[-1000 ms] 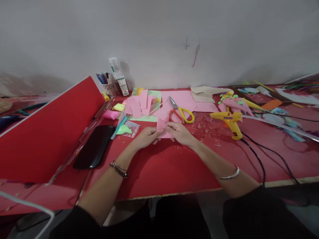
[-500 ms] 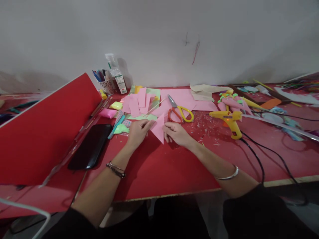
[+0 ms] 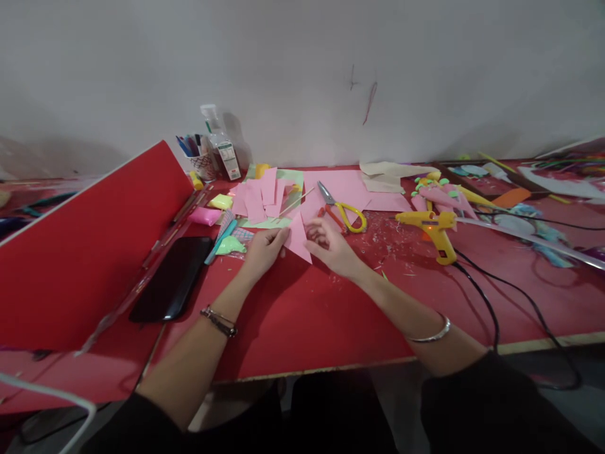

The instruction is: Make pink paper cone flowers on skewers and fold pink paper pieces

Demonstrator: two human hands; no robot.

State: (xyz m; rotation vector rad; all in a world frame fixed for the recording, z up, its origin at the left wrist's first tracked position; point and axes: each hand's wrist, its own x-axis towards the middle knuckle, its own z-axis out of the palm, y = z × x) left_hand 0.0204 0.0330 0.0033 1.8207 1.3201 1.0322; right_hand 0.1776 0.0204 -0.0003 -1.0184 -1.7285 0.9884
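A pink triangular piece of paper [image 3: 298,239] is pinched at its left side by my left hand [image 3: 265,250], above the red table. My right hand [image 3: 333,247] is beside the paper's right edge, its fingers apart and curved, with nothing seen between them. Just beyond my right hand lie scissors [image 3: 350,215] with yellow and red handles, resting on larger pink paper [image 3: 343,186]. Cut pink strips [image 3: 256,200] lie over a green sheet behind my left hand.
A yellow glue gun [image 3: 439,234] with a black cord stands at the right. On the left are a black phone [image 3: 172,279] and a raised red board [image 3: 89,252]. A bottle [image 3: 225,151] and a pen cup [image 3: 201,165] stand near the wall.
The fingers of my right hand have come off the paper and spread. The paper has turned and shifted slightly left in my left hand.
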